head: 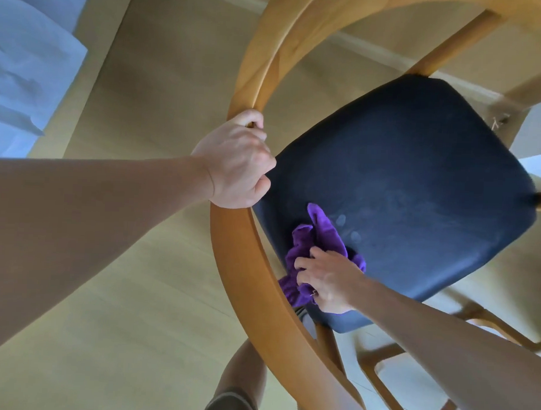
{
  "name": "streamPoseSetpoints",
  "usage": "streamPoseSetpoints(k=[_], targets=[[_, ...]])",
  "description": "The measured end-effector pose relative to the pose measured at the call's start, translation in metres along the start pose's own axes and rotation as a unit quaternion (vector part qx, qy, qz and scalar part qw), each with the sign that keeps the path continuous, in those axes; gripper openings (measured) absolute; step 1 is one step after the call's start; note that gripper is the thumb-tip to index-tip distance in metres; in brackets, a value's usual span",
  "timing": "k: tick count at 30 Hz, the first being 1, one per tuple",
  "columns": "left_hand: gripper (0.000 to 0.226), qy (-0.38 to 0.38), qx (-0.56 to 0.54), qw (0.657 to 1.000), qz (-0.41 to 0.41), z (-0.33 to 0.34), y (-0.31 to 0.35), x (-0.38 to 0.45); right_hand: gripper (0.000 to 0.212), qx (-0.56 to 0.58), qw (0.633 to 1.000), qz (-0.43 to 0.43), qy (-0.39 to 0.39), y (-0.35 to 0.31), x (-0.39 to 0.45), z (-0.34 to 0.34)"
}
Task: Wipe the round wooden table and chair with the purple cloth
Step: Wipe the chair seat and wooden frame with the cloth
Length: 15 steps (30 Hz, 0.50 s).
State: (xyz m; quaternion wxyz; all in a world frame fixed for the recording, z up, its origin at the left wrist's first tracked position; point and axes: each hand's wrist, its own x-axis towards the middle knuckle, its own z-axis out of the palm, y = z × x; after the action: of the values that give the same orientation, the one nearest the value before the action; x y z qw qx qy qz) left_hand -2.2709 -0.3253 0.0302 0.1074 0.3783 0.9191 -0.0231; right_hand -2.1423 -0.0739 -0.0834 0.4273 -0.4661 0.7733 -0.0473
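I look straight down on a wooden chair with a curved backrest rail [245, 265] and a dark blue padded seat [417, 185]. My left hand [237, 163] grips the top of the curved rail. My right hand [328, 279] holds the bunched purple cloth [320, 234] and presses it onto the near left corner of the seat, close to the backrest. Faint damp marks show on the seat just beyond the cloth. The round wooden table is not clearly in view.
Pale wood floor [138, 261] lies to the left and below. A white-blue sheet or bedding [26, 58] fills the upper left corner. Another wooden frame [380, 362] stands at lower right. My leg [241, 381] is beside the chair's back.
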Motion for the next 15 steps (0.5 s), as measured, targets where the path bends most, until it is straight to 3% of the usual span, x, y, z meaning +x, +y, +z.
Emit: streamPoseSetpoints(k=[3, 6, 8, 11, 15], targets=[[0.027, -0.001, 0.003, 1.000, 0.004, 0.000, -0.001, 0.000, 0.014, 0.011, 0.999, 0.042, 0.010, 0.011, 0.003, -0.018], [0.027, 0.006, -0.004, 1.000, 0.008, 0.001, 0.000, 0.000, 0.014, 0.047, 0.974, 0.107, 0.195, 0.029, 0.008, -0.027], [0.027, 0.002, -0.005, 1.000, 0.009, 0.000, -0.001, 0.001, 0.041, 0.087, 0.942, 0.185, 0.265, 0.034, 0.019, -0.032], [0.028, -0.009, 0.010, 1.000, 0.006, 0.001, 0.000, 0.001, 0.066, 0.119, 0.936, 0.264, 0.202, 0.024, 0.034, -0.028], [0.028, -0.026, 0.016, 1.000, 0.001, 0.000, 0.001, 0.001, 0.055, 0.059, 0.981, 0.142, 0.123, 0.009, 0.000, 0.019]])
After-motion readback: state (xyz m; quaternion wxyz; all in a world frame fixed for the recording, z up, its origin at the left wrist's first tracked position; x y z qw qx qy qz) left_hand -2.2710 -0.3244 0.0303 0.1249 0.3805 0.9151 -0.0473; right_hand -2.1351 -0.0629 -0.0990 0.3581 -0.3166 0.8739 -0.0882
